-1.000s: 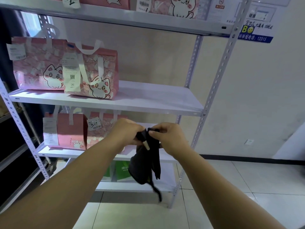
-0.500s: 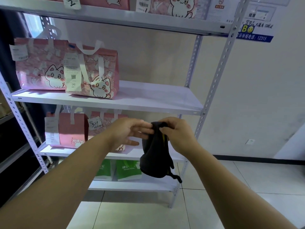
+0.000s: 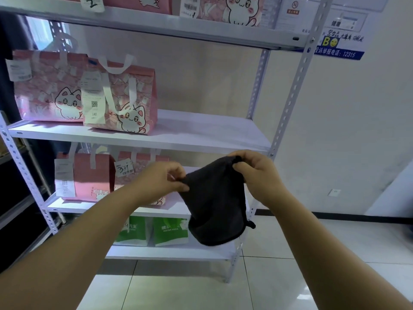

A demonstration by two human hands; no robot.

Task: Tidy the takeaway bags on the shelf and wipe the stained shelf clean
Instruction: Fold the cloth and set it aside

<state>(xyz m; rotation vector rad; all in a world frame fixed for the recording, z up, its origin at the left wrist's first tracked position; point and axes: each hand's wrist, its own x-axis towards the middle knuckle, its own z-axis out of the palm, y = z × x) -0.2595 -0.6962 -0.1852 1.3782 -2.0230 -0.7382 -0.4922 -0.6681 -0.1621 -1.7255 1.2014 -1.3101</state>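
Since half a second ago the left hand (image 3: 165,180) has closed on the dark cloth (image 3: 214,204), and the cloth is now spread wider between both hands.

Some things are hard to see. Above the middle shelf (image 3: 201,130), the top-shelf bags (image 3: 232,10) are cut off by the upper edge of the view. Below it, the pink bag with a slip marked "34" (image 3: 138,166) is partly hidden behind the left hand and forearm, and the cloth covers the right part of the board where this bag stands. I cannot make out any stain on the middle shelf, and the print on the paper slips is too small to read.

The cloth hangs in the air just below the front edge of the middle shelf, toward its right end. The left hand pinches its left edge with fingertips and thumb, and the right hand (image 3: 257,173) grips its top right corner with curled fingers. The rest of the cloth hangs down under both grips.

Two pink cat bags (image 3: 125,101) stand on the left half of the middle shelf, touching each other. Two green bags (image 3: 169,231) stand two boards below it. What is inside any bag cannot be seen.
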